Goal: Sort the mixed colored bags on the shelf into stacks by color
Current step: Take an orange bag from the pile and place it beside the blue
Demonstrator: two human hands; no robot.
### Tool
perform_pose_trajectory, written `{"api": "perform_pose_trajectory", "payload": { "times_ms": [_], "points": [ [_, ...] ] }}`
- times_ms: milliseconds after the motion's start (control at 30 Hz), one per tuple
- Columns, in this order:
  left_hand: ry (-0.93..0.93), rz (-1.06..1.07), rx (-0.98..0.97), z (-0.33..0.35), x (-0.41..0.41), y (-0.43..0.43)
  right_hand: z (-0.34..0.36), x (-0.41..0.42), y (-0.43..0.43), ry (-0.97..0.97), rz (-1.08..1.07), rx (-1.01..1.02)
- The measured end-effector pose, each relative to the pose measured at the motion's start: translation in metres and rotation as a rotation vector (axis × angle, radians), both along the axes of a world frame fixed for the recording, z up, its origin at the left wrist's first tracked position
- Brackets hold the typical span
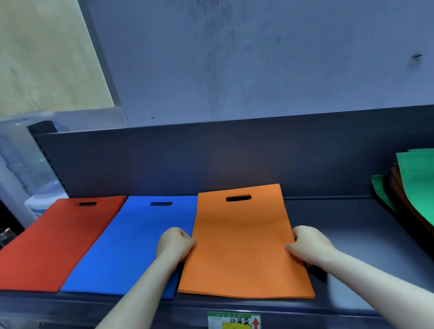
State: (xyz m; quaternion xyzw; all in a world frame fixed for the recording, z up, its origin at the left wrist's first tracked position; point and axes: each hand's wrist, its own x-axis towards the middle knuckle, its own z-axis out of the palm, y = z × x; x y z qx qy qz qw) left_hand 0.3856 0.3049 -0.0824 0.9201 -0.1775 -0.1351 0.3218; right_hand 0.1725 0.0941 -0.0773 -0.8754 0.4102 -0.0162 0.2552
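The shelf (pixel 357 234) is a dark metal deck with an upright back panel. All positions below are given relative to the orange bag stack (pixel 242 244), which lies flat on the shelf near its middle, handle cut-out toward the back panel, front edge just short of the shelf lip.

Directly to the left of the orange bag stack lies the blue bag stack (pixel 129 245), flat, its right edge touching or slipping slightly beneath the orange one; which of the two cannot be told. Further left again lies the red bag stack (pixel 49 243), its right edge meeting the blue stack. Well apart to the right of the orange bag stack, at the shelf's end, is a mixed pile (pixel 429 201): green bags on top, darker brown-red edges showing beneath.

Both forearms reach in from below, bare, angled inward toward the orange bag stack.

The left hand (pixel 176 244) sits at the left edge of the orange bag stack, about mid-length. Fingers are curled into a loose fist, knuckles up, closed against the stack's edge and resting over the blue stack.

The right hand (pixel 310 245) sits at the right edge of the orange bag stack, level with the left hand. The fingers are curled over the edge and the thumb lies on the top surface, pinching the stack.

Below the front edge of the orange bag stack, a green-and-yellow label (pixel 234 323) with a red arrow is fixed to the shelf lip.
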Motion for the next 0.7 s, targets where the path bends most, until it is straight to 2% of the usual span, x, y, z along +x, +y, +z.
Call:
{"api": "perform_pose_trajectory", "payload": {
  "times_ms": [133, 200, 300, 400, 500, 700],
  "points": [
    [-0.123, -0.037, 0.061, 0.001, -0.005, -0.003, -0.001, 0.003, 0.005, 0.042, 0.029, -0.072],
    [-0.186, -0.07, 0.154, 0.006, -0.008, -0.003, 0.007, 0.0, 0.007, 0.112, 0.054, -0.105],
    [-0.335, -0.135, 0.266, 0.022, -0.016, -0.005, 0.027, -0.013, 0.009, 0.192, 0.111, -0.312],
    [-0.477, -0.232, 0.179, 0.04, -0.031, -0.014, 0.041, -0.031, 0.008, 0.047, 0.124, -0.49],
    [-0.528, -0.386, 0.056, 0.058, -0.059, -0.031, 0.049, -0.052, 0.004, -0.085, 0.142, -0.551],
    [-0.56, -0.551, 0.102, 0.084, -0.112, -0.069, 0.067, -0.095, 0.0, -0.122, 0.044, -0.611]
  ]
}}
